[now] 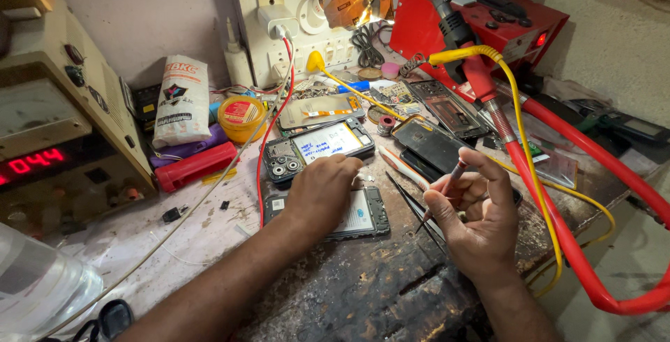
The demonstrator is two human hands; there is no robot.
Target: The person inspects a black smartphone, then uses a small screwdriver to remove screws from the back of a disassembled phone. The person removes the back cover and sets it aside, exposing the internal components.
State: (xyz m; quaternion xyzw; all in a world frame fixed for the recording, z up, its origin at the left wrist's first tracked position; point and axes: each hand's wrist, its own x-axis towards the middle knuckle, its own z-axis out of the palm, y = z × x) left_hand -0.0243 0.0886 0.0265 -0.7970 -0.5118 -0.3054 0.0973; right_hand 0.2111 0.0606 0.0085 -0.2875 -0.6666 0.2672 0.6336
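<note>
My left hand [322,190] presses flat on the opened phone [363,215] lying on the table [349,293]; my right hand [478,220] pinches a small screwdriver [441,195] (back cover already off, I judge), internals unfinished.

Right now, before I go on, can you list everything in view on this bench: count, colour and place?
Opened phone with bare back: one, black frame, bench centre, above the left hand.
Second opened phone: one, black frame, under the left hand.
Round tin: one, yellow, left of the phones.
White pouch: one, standing by the wall.
Red flat case: one, below the pouch.
Thick hose: one, red, right side.
Red box unit: one, back right.
Switch board: one, cream, back wall.
Meter box with red digits: one, beige, far left.
Tweezers: one pair, dark, between the hands.
Left hand: resting on the second phone.
Right hand: holding a thin screwdriver.
</note>
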